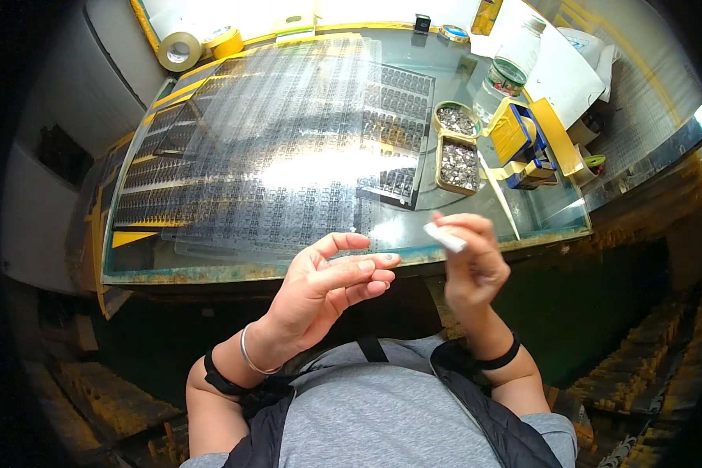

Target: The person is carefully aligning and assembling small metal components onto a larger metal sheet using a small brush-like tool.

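My left hand [320, 285] hovers just in front of the glass tabletop's near edge, fingers stretched and partly apart. A tiny grey speck [388, 257] shows on one of its fingertips; whether it is a loose piece I cannot tell. To its right, my right hand [476, 261] is closed on a small white strip [446, 237], slightly smeared by motion. Beyond both hands lie clear plastic sheets [288, 101] with rows of small dark printed marks. A rectangular tin [458, 186] and a rounder container [458, 109] hold many small silvery pieces.
A thin white stick [501, 199] lies right of the tins on the glass table [203, 273]. Blue-and-yellow boxes [522, 140] and a clear jar [515, 66] stand at the right. Tape rolls [181, 51] sit at the far left corner.
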